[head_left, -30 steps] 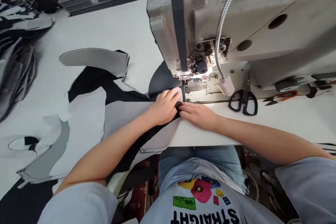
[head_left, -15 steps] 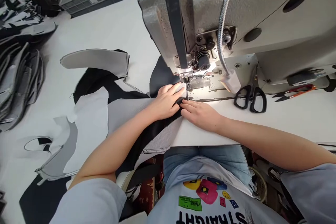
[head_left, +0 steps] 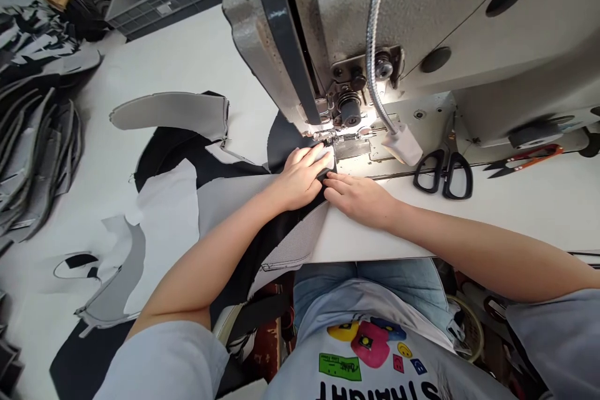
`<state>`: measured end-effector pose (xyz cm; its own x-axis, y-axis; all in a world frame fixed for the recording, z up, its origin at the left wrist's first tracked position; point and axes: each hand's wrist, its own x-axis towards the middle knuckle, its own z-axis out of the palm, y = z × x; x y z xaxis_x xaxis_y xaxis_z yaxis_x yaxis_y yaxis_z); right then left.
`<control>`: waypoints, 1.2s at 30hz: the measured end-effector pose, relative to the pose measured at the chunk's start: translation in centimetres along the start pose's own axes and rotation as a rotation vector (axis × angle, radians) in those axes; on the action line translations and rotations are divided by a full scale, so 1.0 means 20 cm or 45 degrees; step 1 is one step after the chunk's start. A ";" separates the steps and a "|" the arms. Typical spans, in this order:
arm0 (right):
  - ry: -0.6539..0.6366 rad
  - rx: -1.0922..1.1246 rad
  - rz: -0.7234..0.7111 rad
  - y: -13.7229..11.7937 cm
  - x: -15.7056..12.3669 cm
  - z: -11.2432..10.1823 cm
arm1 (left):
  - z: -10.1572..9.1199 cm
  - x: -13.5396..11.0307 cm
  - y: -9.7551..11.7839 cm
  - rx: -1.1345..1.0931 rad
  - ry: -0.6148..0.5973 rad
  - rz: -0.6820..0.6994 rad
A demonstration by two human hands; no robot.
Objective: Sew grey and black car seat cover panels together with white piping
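My left hand (head_left: 304, 176) lies on layered grey and black fabric (head_left: 234, 195) just in front of the sewing machine's needle area (head_left: 329, 135). Its fingers are spread and pressed on a small light-grey mesh part. Close beside it, my right hand (head_left: 356, 197) rests at the fabric's right edge, fingers stretched out and fingertips touching the black layer. Its thumb is hard to make out. The fabric's front part, with a grey mesh strip (head_left: 300, 237), hangs over the table edge. The needle tip is hidden among the metal parts.
Black-handled scissors (head_left: 445, 165) and orange-handled snips (head_left: 527, 159) lie to the right. A flexible lamp (head_left: 403, 144) hangs over the machine bed. Cut grey pieces (head_left: 173, 114) lie left, near stacked pieces (head_left: 40, 156). A grey crate (head_left: 169, 9) stands at the back.
The view has shifted slightly, so the machine appears farther left. Both hands keep nearly the same place on the fabric; the mesh part appears slightly closer to the needle area.
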<state>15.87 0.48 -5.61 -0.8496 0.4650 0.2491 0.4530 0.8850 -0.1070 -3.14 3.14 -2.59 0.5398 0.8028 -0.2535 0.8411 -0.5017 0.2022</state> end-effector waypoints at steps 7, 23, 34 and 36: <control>0.031 -0.003 0.005 0.01 -0.01 0.01 | 0.01 0.01 0.03 0.006 0.039 -0.018; 0.001 -0.057 0.012 0.02 0.00 0.01 | 0.05 0.00 0.00 -0.066 0.197 0.056; 0.000 -0.061 0.002 0.00 -0.01 0.01 | 0.05 -0.03 0.02 -0.113 0.220 0.013; 0.025 -0.029 -0.001 0.00 -0.01 0.02 | 0.06 -0.02 0.02 -0.096 0.256 0.004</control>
<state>15.88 0.35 -6.08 -0.8444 0.4639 0.2680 0.4590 0.8844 -0.0849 -2.96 2.30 -3.53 0.5177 0.8534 -0.0602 0.8305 -0.4844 0.2750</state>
